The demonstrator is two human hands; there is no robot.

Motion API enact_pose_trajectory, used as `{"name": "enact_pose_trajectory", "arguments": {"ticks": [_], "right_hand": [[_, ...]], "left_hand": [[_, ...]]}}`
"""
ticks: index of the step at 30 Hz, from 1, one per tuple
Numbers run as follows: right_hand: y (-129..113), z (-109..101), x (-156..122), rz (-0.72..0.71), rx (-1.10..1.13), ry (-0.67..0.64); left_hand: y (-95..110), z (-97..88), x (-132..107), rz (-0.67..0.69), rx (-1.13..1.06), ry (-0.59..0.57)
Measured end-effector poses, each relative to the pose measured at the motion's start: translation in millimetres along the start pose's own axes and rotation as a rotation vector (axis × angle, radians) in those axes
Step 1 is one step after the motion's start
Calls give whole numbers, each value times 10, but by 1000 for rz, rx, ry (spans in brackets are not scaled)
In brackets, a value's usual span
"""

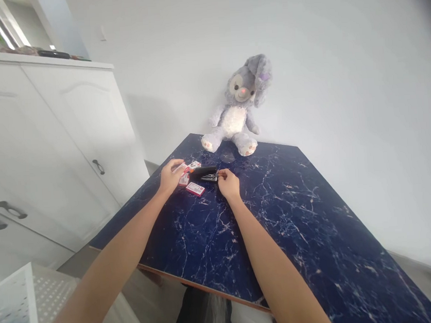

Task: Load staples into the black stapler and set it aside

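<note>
A black stapler (204, 172) lies on the dark blue marbled table, its top arm and metal inside showing. My right hand (228, 182) is at its right end, fingers closed on that end. My left hand (170, 176) is on the left with its fingers curled on a small red-and-white box (183, 169). Below those fingers, another small box (184, 179) shows in part. A flat red-and-white box (196, 189) rests just in front of the stapler, touched by neither hand. One more small box (195, 164) sits behind the stapler's left end.
A grey plush rabbit (234, 116) sits at the table's back against the white wall. The blue table (277, 216) has a brown front edge. White cabinets (70, 117) stand to the left. A white perforated surface (51, 293) is at the lower left.
</note>
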State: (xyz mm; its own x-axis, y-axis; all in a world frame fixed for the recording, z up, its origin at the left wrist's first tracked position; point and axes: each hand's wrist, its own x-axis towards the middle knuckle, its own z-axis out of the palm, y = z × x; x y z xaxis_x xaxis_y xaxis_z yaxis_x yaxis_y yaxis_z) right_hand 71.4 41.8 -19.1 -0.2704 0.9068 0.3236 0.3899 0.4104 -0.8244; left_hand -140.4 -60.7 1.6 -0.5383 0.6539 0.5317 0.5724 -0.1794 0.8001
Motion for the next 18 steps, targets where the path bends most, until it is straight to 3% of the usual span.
{"name": "enact_pose_trajectory", "arguments": {"ticks": [5,9,13,16,18], "right_hand": [[24,12,13,-2,-9,-8],[21,18,11,-17,-4,-5],[16,16,21,-18,37,1],[1,-5,19,-20,66,31],[-31,-26,-19,-63,70,35]], "left_hand": [[286,148,-202,136,-57,-285],[440,293,-360,290,154,-430],[429,310,-340,361,305,-307],[305,220,-212,302,393,-165],[187,160,-126,266,457,-146]]}}
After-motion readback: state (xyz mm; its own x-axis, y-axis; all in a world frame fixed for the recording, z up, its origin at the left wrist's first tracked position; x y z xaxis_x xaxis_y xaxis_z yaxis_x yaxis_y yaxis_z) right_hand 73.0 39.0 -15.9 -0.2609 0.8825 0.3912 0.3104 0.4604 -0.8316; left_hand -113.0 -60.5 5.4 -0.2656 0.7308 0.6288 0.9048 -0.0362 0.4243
